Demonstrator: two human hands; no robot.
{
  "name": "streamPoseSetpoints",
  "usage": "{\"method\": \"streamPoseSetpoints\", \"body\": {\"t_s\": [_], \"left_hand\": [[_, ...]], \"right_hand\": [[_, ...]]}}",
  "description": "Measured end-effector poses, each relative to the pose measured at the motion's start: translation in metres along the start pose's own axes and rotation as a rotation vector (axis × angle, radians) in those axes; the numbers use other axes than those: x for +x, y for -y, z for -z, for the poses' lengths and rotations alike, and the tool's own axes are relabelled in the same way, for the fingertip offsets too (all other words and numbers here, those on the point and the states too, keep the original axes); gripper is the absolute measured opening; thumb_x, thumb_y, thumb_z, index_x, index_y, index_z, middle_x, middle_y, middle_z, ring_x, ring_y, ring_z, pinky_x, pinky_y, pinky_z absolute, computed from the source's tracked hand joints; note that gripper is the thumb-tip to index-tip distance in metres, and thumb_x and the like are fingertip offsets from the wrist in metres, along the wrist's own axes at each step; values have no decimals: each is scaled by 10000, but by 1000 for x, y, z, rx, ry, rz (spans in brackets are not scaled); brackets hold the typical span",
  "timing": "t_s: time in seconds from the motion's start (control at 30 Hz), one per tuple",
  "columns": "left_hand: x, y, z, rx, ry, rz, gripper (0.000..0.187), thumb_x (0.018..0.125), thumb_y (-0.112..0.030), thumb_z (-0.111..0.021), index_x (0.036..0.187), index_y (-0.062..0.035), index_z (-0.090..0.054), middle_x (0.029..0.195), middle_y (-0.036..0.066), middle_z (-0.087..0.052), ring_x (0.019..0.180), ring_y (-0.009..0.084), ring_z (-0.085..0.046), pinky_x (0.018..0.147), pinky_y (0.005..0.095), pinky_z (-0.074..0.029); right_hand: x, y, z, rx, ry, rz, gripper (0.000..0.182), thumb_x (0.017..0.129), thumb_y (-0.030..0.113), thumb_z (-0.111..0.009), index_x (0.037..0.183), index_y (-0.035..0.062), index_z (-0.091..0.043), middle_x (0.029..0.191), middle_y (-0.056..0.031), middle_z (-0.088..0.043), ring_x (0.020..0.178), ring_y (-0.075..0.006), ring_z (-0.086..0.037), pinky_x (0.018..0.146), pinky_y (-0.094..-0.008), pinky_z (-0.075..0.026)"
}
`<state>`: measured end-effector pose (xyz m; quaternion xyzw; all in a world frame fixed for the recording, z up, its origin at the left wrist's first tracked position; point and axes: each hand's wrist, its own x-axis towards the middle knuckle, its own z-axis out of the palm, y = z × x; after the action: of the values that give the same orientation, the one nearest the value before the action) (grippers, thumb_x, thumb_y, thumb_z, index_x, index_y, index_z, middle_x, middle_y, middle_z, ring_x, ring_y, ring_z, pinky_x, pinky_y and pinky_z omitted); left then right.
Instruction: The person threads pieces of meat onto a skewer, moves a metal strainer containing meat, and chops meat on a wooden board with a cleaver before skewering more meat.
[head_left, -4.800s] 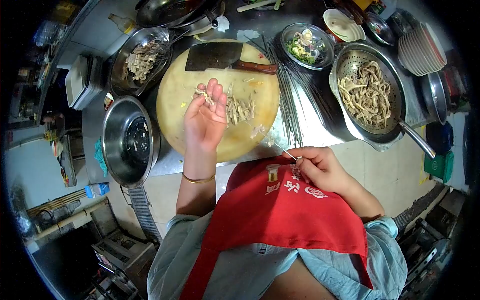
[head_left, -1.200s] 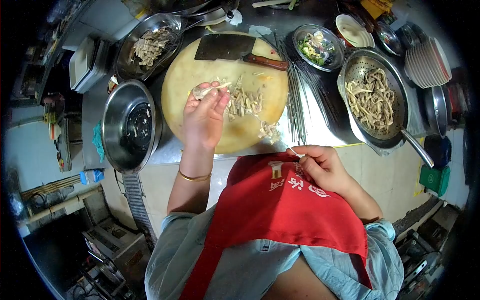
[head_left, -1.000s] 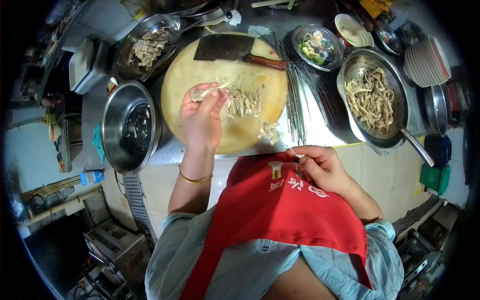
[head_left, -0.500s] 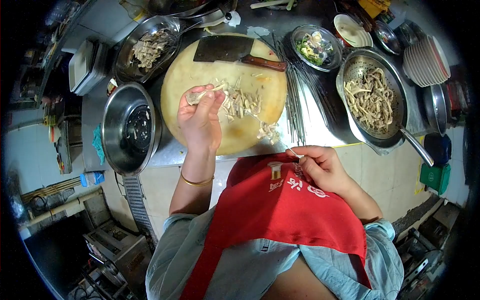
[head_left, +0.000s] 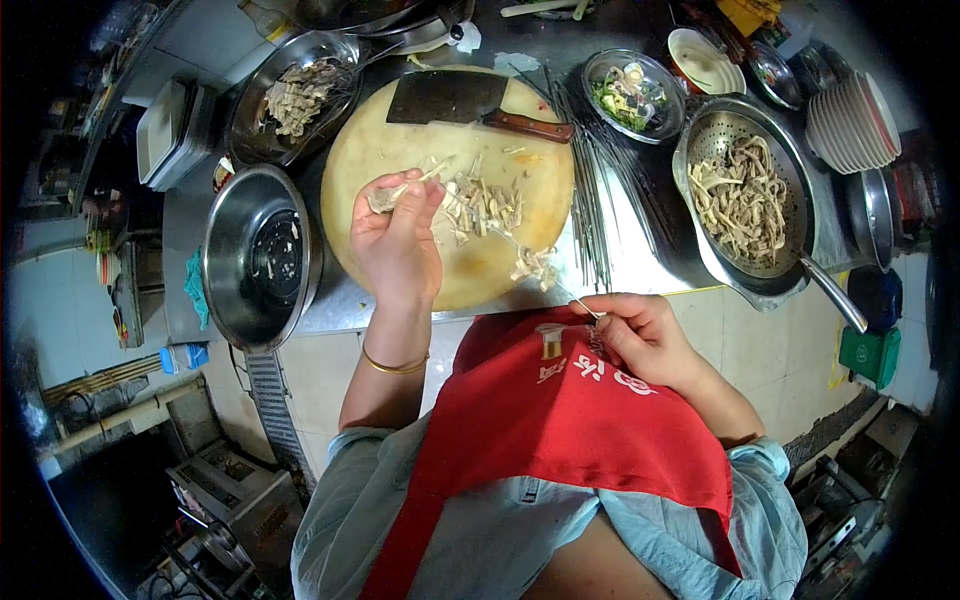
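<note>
My left hand (head_left: 400, 225) is closed on pale food strips (head_left: 388, 197) over the left part of the round cutting board (head_left: 460, 275). In my right hand (head_left: 640, 335), by the red apron, is the end of a thin skewer (head_left: 578, 302). Pale pieces (head_left: 534, 267) are threaded on the skewer's far part, over the board's lower right edge. Chopped pale pieces (head_left: 482, 207) lie in the middle of the board. A cleaver (head_left: 448, 97) with a wooden handle rests flat across the board's top.
An empty-centred steel basin (head_left: 217, 262) stands left of the board, a bowl (head_left: 245, 110) of strips behind it. Loose skewers (head_left: 592, 205) lie right of the board. Farther right are a colander (head_left: 800, 190) of strips, a plate (head_left: 592, 75) of vegetables and stacked plates (head_left: 850, 125).
The strips in my left hand have shifted slightly, and the skewer's loaded part has moved a little to the left. Both hands stay nearly in place.
</note>
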<state>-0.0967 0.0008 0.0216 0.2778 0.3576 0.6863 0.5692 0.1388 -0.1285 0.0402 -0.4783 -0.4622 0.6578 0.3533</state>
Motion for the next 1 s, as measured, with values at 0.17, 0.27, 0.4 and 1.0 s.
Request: {"method": "streamPoseSetpoints", "body": {"t_s": [0.17,0.27,0.4,1.0], "left_hand": [[-2,1,0,133,30,-91,167,833,59,-579,972,-11,-517,995,145,-593,874,237,-614,805,358,-524],[-2,4,4,213,67,-152,173,833,62,-577,975,-20,-525,995,140,-598,908,270,-620,814,378,-525],[-7,4,4,347,97,-196,176,831,59,-585,977,-17,-523,1008,140,-596,908,264,-619,814,379,-526],[4,4,16,-470,74,528,174,914,-247,-544,1010,-105,-572,1000,53,-621,938,189,-595,839,353,-507]], "right_hand": [[0,2,0,13,3,-26,266,895,-8,-443,1114,-47,-590,919,-53,-647,797,-60,-541,731,-202,-453],[-1,0,0,33,9,-47,268,899,-5,-441,1121,-43,-588,909,-42,-643,783,-51,-532,720,-196,-448],[0,2,-1,55,2,-9,274,904,-3,-437,1132,-38,-584,869,-11,-624,743,-37,-512,687,-183,-438],[-3,-6,0,-155,-44,70,264,889,6,-461,1113,-25,-598,773,-9,-618,673,-44,-514,646,-195,-450]]}}
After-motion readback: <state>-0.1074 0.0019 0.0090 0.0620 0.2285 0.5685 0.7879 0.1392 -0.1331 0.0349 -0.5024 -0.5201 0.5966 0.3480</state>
